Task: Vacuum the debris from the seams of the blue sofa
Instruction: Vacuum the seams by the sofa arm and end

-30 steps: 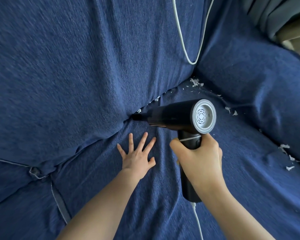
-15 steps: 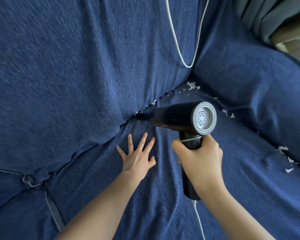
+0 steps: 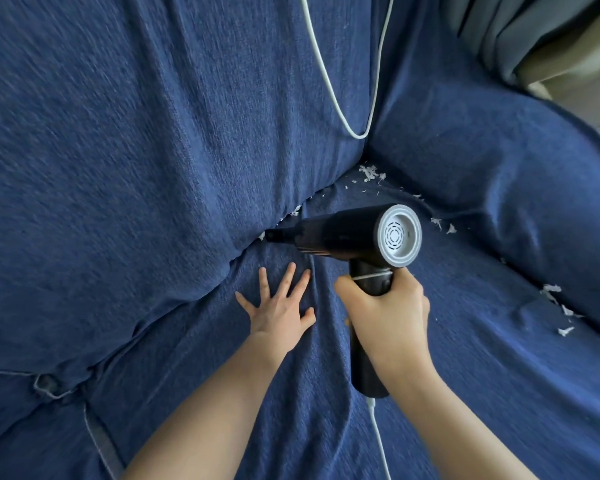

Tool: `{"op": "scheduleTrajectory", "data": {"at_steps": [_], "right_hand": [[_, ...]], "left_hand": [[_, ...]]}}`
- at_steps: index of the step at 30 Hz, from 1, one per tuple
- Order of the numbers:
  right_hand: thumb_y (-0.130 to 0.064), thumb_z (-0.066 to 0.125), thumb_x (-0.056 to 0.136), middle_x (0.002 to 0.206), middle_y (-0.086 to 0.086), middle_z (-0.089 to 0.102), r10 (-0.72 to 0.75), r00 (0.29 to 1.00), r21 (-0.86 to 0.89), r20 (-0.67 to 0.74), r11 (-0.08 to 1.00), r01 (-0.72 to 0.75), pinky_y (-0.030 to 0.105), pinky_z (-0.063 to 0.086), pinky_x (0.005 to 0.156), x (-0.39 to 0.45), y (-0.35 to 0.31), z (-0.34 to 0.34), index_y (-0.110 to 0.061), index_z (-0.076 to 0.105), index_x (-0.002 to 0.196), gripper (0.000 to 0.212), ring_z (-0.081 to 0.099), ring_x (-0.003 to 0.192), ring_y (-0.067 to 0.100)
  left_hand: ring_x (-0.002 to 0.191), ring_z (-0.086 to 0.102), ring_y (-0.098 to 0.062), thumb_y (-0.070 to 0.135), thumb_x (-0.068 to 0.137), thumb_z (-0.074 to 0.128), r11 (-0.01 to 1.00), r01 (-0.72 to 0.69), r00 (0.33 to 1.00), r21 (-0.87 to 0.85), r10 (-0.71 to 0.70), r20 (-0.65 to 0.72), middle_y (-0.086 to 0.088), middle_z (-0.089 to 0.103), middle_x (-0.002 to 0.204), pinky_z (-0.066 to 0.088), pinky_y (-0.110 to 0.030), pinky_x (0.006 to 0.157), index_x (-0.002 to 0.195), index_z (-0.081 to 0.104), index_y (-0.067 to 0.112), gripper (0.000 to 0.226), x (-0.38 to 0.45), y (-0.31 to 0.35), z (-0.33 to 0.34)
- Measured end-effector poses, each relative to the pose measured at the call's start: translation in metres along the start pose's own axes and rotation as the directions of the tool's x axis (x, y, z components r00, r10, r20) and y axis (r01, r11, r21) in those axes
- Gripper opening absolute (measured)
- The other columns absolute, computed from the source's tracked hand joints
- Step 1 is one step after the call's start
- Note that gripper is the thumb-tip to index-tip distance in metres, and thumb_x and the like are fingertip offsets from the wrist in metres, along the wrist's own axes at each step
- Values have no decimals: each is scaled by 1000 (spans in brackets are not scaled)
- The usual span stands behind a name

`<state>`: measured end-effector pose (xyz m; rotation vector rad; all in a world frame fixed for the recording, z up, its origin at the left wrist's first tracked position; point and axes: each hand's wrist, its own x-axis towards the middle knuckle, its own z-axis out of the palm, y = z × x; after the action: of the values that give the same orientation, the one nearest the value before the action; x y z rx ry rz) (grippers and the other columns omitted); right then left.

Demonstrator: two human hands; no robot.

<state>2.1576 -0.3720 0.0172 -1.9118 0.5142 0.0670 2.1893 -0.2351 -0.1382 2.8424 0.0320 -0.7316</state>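
Vacuum [image 3: 340,235], black and handheld, lies with its barrel nearly level across the frame, nozzle pointing left into the seam [image 3: 284,220] between back cushion and seat of the sofa [image 3: 118,168]; its grey vented rear cap faces right and toward the camera. Handle drops from the barrel toward the viewer, with a white cord [image 3: 380,441] leaving its base. Right hand [image 3: 385,317] is wrapped tight around the handle, directly below the barrel. Left hand [image 3: 279,306] is flat on the seat, fingers spread, just below the nozzle and beside the right hand, not touching the vacuum. Debris [image 3: 369,173], white flecks, sits in the corner seam up and right of the barrel; more lies along the armrest seam at right, well apart from both hands. A few flecks show just above the nozzle. Another run of the cord loops down the back cushion.
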Motion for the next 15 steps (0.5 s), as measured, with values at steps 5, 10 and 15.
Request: {"op": "scheduleTrajectory", "data": {"at_steps": [5,10,15], "right_hand": [[-29,71,72,57,-2,65,16,1000,37,-21,999,-15,31,54,62,-5,4,-1,-21,59,71,15,69,72,25],[-33,70,69,54,-8,63,49,999,64,-8,997,-48,35,56,63,-1,2,10,-22,56,70,17,70,70,26],[-25,70,72,57,3,65,84,996,133,-3,988,-83,41,59,66,-1,1,3,-20,56,69,15,68,66,32]], "left_hand": [[143,-28,-35,58,96,33,1000,2,1000,6,-2,13,20,-25,156,-3,-80,101,149,-8,49,68,1,0,0],[143,-28,-35,59,96,34,1000,1,1000,12,-1,19,21,-26,156,-3,-80,101,149,-5,48,67,2,0,1],[142,-30,-33,55,98,32,1000,5,1000,6,-5,-17,21,-26,156,-3,-80,101,149,-5,47,64,-2,0,7]]}}
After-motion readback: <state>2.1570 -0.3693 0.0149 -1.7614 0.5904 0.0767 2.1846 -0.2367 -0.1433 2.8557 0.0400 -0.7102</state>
